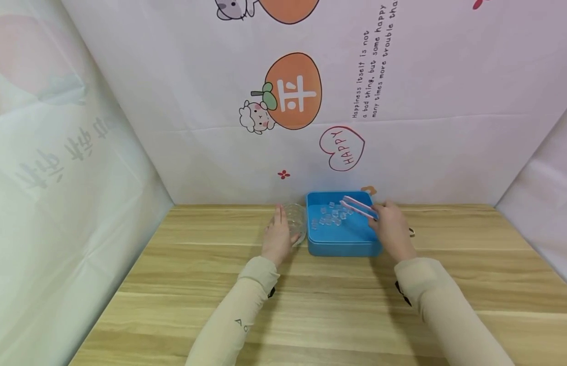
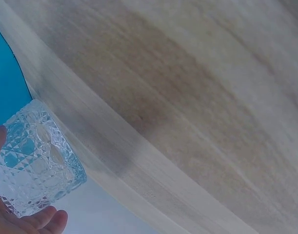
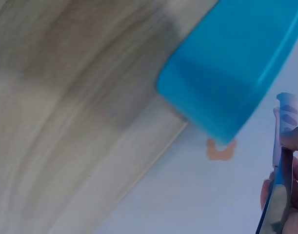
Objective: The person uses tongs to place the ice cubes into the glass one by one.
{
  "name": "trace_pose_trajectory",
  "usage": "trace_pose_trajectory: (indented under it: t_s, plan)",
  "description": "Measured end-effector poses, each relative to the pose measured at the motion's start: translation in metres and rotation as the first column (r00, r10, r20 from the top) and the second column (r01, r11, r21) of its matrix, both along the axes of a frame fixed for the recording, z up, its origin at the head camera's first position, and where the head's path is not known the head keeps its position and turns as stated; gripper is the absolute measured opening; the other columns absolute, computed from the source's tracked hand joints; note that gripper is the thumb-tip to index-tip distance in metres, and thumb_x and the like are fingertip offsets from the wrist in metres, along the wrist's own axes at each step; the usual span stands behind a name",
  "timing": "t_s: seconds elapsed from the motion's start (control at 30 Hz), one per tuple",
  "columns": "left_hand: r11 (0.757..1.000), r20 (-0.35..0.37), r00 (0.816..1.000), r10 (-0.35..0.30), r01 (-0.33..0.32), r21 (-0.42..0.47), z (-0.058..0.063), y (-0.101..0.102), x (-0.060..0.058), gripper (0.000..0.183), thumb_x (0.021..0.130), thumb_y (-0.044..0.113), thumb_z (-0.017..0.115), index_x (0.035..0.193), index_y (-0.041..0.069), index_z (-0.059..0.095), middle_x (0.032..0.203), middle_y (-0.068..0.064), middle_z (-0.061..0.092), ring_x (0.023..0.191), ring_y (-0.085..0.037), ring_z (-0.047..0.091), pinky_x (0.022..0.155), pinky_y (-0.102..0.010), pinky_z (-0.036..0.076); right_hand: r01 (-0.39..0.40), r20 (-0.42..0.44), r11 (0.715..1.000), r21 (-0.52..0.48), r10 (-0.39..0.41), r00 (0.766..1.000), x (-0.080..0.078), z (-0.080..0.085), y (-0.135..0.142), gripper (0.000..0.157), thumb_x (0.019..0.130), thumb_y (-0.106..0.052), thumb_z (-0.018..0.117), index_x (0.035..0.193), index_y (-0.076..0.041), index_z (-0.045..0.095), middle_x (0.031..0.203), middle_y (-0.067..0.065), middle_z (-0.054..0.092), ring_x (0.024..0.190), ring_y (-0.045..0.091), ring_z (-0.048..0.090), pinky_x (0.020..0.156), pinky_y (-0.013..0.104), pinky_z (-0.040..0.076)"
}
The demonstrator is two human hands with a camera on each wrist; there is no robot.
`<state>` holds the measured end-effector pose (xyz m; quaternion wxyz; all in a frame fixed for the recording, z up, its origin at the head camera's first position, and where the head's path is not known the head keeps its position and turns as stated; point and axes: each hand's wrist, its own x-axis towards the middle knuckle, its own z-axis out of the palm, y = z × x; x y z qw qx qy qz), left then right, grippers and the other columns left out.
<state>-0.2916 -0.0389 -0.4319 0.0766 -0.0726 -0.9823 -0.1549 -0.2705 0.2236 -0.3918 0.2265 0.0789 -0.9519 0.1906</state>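
My left hand holds a clear glass cup from its left side, thumb on the near side and fingers toward the far side. In the left wrist view the glass shows a cut diamond pattern. Right beside it stands a blue box, with several small clear cubes scattered inside, mostly in its left half. My right hand grips pink tongs at the box's right side. The tongs' tips point left, over the cubes near the back of the box.
The wood-grain table ends at a white printed cloth just behind the box. More white cloth hangs along the left and right sides.
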Motion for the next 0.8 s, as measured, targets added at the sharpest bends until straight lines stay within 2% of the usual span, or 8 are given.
trace_pose_trajectory:
  t_s: [0.2,0.5,0.8]
  plan:
    - [1.0,-0.015,1.0,0.003,-0.003,0.002,0.0,-0.001,0.001,0.09,0.088,0.038,0.067,0.151,-0.004,0.017,0.16,-0.016,0.017,0.132,-0.033,0.046,0.103,-0.047,0.046,-0.045,-0.052,0.999,0.019,0.046,0.998,0.0,0.009,-0.016,0.027,0.082,-0.002,0.07,0.105,0.012,0.067,0.092,0.025,0.061,0.081,0.035,0.057,0.069,0.044,0.054]
    - [0.999,-0.01,1.0,0.005,-0.006,-0.039,-0.001,-0.001,0.0,0.089,0.089,0.042,0.064,0.151,-0.002,0.016,0.16,-0.015,0.017,0.132,-0.03,0.047,0.103,-0.043,0.046,-0.132,-0.049,0.991,0.028,0.133,0.99,0.009,0.02,-0.049,0.027,0.081,-0.005,0.073,0.106,0.006,0.069,0.092,0.019,0.061,0.078,0.029,0.059,0.064,0.037,0.054]
    - [0.999,-0.004,1.0,0.01,-0.01,-0.046,0.0,0.0,-0.001,0.091,0.089,0.042,0.064,0.152,-0.002,0.015,0.161,-0.014,0.015,0.133,-0.03,0.046,0.105,-0.042,0.045,-0.185,-0.029,0.982,0.044,0.186,0.982,0.014,0.017,-0.073,0.029,0.079,-0.007,0.076,0.105,0.005,0.071,0.092,0.016,0.063,0.081,0.025,0.06,0.067,0.034,0.056]
